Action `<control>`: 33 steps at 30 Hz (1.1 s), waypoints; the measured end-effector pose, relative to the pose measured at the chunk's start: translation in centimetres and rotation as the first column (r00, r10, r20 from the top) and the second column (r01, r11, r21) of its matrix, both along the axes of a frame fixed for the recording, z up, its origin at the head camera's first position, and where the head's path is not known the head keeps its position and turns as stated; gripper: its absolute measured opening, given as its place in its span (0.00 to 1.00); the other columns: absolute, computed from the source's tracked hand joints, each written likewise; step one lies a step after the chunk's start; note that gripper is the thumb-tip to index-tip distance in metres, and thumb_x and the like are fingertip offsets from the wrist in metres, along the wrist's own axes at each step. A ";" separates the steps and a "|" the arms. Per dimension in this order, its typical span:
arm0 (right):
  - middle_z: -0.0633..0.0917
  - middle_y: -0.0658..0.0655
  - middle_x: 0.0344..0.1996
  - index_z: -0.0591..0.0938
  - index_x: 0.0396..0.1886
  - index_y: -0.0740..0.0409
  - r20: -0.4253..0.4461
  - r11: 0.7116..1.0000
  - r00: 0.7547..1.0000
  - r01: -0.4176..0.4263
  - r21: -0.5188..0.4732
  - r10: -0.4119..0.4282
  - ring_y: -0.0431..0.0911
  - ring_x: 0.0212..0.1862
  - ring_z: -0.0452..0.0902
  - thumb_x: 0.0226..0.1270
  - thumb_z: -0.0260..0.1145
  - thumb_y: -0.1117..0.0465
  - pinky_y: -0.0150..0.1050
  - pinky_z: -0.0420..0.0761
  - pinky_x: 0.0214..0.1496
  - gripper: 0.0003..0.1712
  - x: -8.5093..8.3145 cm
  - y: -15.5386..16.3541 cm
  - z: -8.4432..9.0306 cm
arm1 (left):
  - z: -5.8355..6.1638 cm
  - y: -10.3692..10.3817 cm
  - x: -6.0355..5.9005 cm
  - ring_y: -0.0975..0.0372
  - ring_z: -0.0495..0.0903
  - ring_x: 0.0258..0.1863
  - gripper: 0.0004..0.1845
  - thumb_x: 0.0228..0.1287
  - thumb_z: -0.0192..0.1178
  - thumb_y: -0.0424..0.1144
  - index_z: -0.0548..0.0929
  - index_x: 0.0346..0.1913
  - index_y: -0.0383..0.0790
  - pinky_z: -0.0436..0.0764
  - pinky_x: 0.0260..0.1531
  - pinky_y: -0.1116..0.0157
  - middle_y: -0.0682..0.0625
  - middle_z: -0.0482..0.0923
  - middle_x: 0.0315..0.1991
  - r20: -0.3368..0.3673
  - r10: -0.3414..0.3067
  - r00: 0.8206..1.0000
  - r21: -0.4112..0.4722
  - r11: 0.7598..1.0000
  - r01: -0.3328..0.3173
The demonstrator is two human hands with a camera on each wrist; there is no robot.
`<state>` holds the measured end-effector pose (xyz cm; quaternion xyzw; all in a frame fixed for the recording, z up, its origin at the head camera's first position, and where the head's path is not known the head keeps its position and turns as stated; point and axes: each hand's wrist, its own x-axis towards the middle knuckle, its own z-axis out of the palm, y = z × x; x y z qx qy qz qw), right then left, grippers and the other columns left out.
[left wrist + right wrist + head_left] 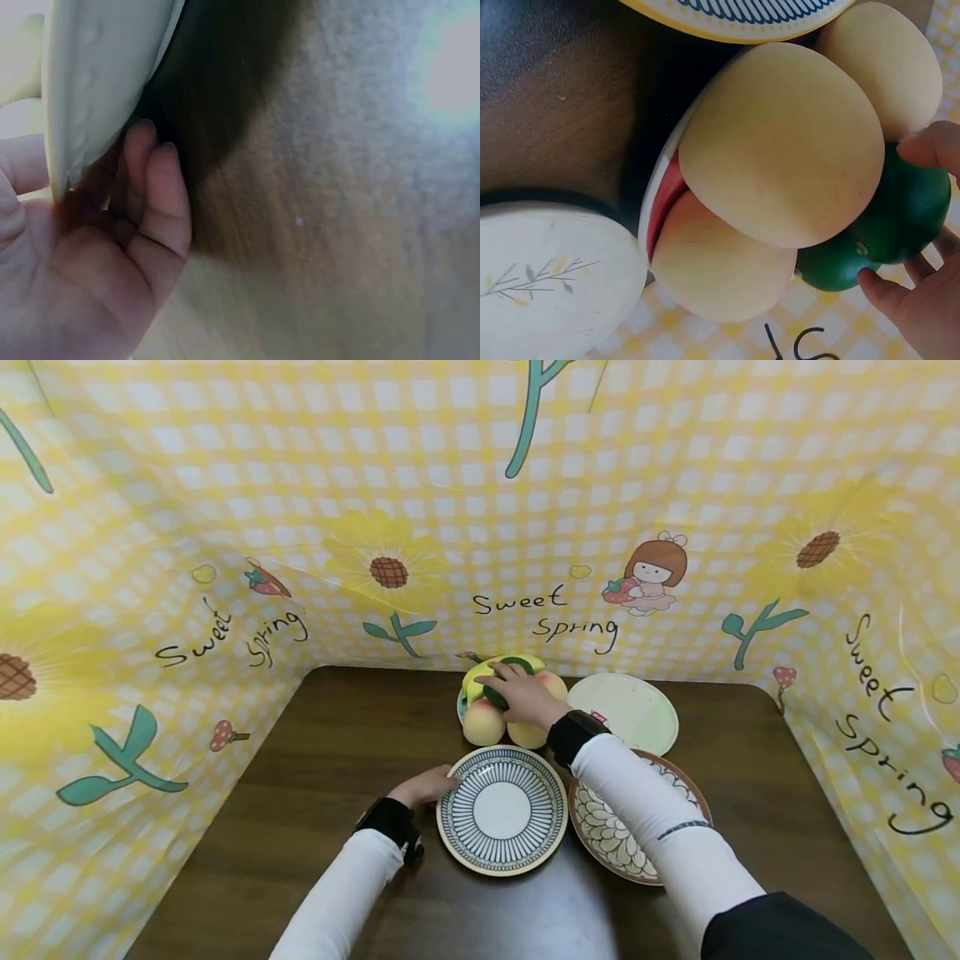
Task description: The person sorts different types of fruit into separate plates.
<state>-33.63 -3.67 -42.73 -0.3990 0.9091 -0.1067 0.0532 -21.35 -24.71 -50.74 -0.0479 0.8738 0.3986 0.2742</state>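
In the head view my left hand [424,787] grips the left rim of a blue-and-white striped plate [501,810], thumb on top. The left wrist view shows the fingers [166,191] curled under the plate's pale underside [112,67]. My right hand [521,695] reaches over a pile of fruit. In the right wrist view its thumb and fingers pinch a dark green lime [904,206], with a second lime [829,264] beside it. Peaches [483,722] and yellow bananas [480,675] lie around them, on a dish [654,202] mostly hidden by the fruit.
A pale oval plate [633,710] lies at the back right. In front of it, a brown-rimmed plate with a petal pattern [611,835] is partly covered by my right forearm. Yellow checked cloth [465,527] hangs behind the dark wooden table [315,777].
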 end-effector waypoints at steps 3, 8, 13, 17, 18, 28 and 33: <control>0.59 0.67 0.80 0.64 0.80 0.47 -0.012 1.000 1.000 -0.003 0.007 0.003 0.65 0.80 0.55 0.68 0.68 0.68 0.58 0.76 0.67 0.43 0.1 -0.4 -0.1 | -0.2 -0.3 0.1 0.63 0.77 0.33 0.18 0.83 0.42 0.38 0.71 0.62 0.27 0.73 0.39 0.71 0.45 0.78 0.39 0.003 0.007 1.000 0.048 0.999 -0.007; 0.61 0.67 0.78 0.66 0.79 0.48 -0.016 1.000 1.000 0.004 -0.005 -0.004 0.64 0.79 0.57 0.67 0.68 0.68 0.62 0.73 0.70 0.42 0.1 -0.4 -0.4 | -0.3 -0.2 0.3 0.61 0.78 0.37 0.18 0.82 0.43 0.38 0.73 0.59 0.27 0.75 0.44 0.69 0.45 0.77 0.40 -0.005 0.016 1.000 0.040 0.999 -0.016; 0.64 0.67 0.76 0.68 0.77 0.49 -0.045 1.000 0.999 -0.009 -0.008 0.009 0.63 0.77 0.59 0.67 0.69 0.68 0.62 0.73 0.70 0.40 -0.3 -0.5 -1.0 | -0.4 -0.1 0.6 0.60 0.78 0.39 0.19 0.82 0.43 0.39 0.73 0.61 0.27 0.74 0.48 0.67 0.44 0.78 0.41 0.001 0.048 0.999 0.039 0.998 -0.048; 0.69 0.68 0.72 0.72 0.75 0.50 -0.103 0.999 0.994 -0.029 -0.027 0.026 0.62 0.74 0.63 0.67 0.69 0.68 0.57 0.74 0.70 0.37 -0.6 -0.5 -1.5 | -0.6 -0.1 0.7 0.61 0.79 0.38 0.19 0.82 0.42 0.39 0.74 0.61 0.27 0.75 0.48 0.67 0.44 0.80 0.39 -0.016 0.064 0.998 0.059 0.996 -0.063; 0.70 0.68 0.71 0.73 0.74 0.51 -0.114 0.999 0.993 -0.033 -0.039 0.028 0.62 0.73 0.64 0.67 0.69 0.68 0.56 0.74 0.70 0.36 -0.7 -0.5 -1.6 | -0.7 -0.1 0.7 0.60 0.80 0.39 0.20 0.82 0.42 0.39 0.74 0.61 0.27 0.75 0.51 0.66 0.44 0.80 0.40 -0.022 0.068 0.997 0.061 0.996 -0.066; 0.74 0.66 0.66 0.76 0.70 0.53 -0.172 0.992 0.984 -0.066 -0.106 0.047 0.60 0.71 0.66 0.66 0.69 0.69 0.55 0.73 0.71 0.32 -1.1 -0.3 -2.6 | -1.3 -0.2 0.8 0.58 0.79 0.43 0.19 0.82 0.43 0.39 0.76 0.59 0.28 0.73 0.54 0.63 0.44 0.79 0.40 -0.037 0.114 0.993 0.062 0.992 -0.112; 0.73 0.67 0.68 0.76 0.71 0.52 -0.163 0.995 0.986 -0.056 -0.078 0.043 0.61 0.72 0.65 0.67 0.68 0.69 0.55 0.73 0.72 0.32 -1.0 -0.3 -2.4 | -1.4 -0.3 0.8 0.58 0.78 0.43 0.18 0.82 0.42 0.40 0.76 0.58 0.30 0.73 0.54 0.63 0.44 0.78 0.40 -0.022 0.127 0.992 0.074 0.989 -0.125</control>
